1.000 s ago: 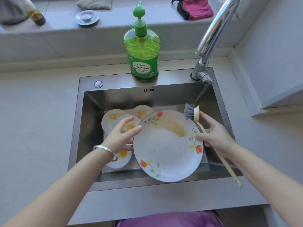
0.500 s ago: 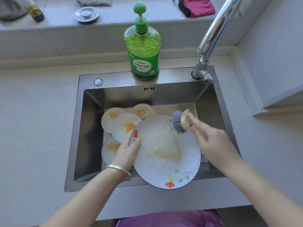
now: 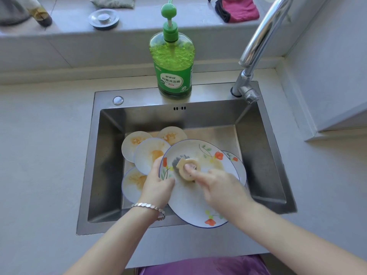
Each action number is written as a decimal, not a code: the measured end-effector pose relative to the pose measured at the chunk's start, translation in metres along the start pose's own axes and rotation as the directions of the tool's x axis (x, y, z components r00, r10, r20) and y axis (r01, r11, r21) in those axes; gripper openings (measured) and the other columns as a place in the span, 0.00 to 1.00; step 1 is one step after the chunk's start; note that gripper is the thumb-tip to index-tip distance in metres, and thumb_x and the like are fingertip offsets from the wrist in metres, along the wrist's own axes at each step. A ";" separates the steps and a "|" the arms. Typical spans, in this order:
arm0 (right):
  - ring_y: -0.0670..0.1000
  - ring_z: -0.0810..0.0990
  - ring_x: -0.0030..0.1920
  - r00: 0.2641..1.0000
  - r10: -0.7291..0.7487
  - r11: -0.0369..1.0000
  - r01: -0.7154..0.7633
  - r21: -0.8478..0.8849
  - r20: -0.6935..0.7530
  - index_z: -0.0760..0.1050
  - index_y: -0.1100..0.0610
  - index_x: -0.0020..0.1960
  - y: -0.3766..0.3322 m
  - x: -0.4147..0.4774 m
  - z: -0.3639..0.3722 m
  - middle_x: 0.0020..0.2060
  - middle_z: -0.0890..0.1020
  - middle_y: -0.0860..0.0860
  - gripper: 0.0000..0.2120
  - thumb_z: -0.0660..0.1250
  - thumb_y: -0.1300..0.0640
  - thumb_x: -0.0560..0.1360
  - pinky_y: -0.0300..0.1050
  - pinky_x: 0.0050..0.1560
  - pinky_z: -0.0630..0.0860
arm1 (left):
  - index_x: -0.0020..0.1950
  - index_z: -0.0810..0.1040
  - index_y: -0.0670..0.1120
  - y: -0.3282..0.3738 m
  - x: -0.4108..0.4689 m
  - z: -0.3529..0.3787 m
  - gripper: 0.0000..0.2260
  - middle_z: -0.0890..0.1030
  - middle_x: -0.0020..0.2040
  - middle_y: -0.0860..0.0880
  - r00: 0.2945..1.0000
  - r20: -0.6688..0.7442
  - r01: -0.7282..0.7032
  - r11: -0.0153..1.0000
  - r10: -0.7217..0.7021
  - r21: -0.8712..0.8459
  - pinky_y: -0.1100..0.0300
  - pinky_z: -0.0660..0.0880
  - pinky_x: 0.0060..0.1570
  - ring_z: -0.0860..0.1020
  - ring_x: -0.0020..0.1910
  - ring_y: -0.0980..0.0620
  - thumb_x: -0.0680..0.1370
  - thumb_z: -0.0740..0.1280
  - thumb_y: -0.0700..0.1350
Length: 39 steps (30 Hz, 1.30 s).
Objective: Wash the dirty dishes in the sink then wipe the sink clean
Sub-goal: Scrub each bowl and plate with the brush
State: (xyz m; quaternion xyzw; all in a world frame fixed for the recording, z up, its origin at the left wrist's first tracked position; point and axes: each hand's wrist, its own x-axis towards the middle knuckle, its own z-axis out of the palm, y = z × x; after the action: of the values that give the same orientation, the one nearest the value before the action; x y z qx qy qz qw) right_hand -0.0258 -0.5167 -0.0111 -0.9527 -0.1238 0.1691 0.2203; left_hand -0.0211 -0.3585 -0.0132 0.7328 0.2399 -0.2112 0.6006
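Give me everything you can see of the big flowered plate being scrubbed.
The flowered plate is round, white, glazed-looking, blue-rimmed, with orange flowers and green leaves. Brownish smears show near its far side. It is held tilted over the front of the sink, the left hand gripping its left rim, thumb on top. The right hand presses the brush onto its face.

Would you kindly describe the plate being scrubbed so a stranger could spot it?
Look into the steel sink, where dirty plates overlap. It is the large top plate, gripped at its left rim by the left hand while the right hand presses a brush on it. Unlike the small plain stained plates, it bears orange flowers.
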 end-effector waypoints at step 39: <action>0.58 0.74 0.45 0.994 -0.014 0.994 0.026 -0.108 0.105 0.60 0.34 0.69 0.038 -0.014 0.003 0.45 0.76 0.54 0.25 0.55 0.57 0.78 0.44 0.38 0.63 | 0.68 0.67 0.50 0.013 0.011 -0.016 0.30 0.77 0.57 0.49 0.968 -0.100 -0.227 0.973 0.230 0.049 0.76 0.72 0.46 0.76 0.53 0.54 0.71 0.57 0.25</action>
State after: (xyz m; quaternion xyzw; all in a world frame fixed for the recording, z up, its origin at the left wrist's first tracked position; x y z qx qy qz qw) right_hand -0.0333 -0.5533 -0.0274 -0.9518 -0.1537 0.2094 0.1630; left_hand -0.0044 -0.3442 -0.0068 0.7768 0.1813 -0.1061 0.5937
